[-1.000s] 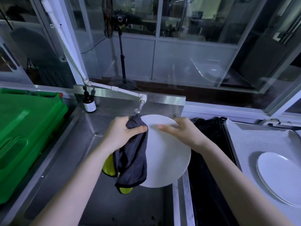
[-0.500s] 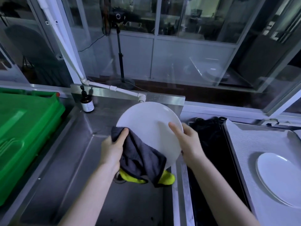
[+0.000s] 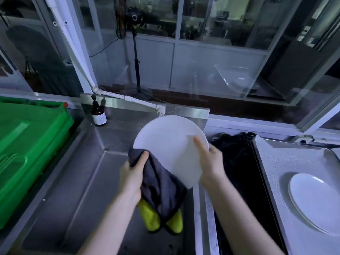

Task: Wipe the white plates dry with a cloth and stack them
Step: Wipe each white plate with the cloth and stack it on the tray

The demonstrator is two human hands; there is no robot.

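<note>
Item 1, white plate: I see it held up over the steel sink, tilted with its face toward me. Its upper rim sits just below the outlet of the white tap pipe.

Item 2, right hand: it grips the white plate by the right edge, thumb laid across the face. The other fingers are hidden behind the rim.

Item 3, left hand: its fingers are curled round the cloth and press it to the plate's lower left edge, thumb on top of the fabric.

Item 4, cloth: dark grey on the outer side, yellow on the inner. It covers the lower left part of the plate and hangs below the hand, with the yellow folds dangling over the sink.

Item 5, second plate: white, lying flat on the steel tabletop at my right, well apart from the held one.

Item 6, black material: crumpled in the gap between sink and tabletop. I cannot tell what it is.

Item 7, green crate: it stands to the left of the sink.

Item 8, brown bottle: pump top, pale label, upright at the sink's back left corner.

Item 9, black stand: it stands behind the glass, beyond the sink.
</note>
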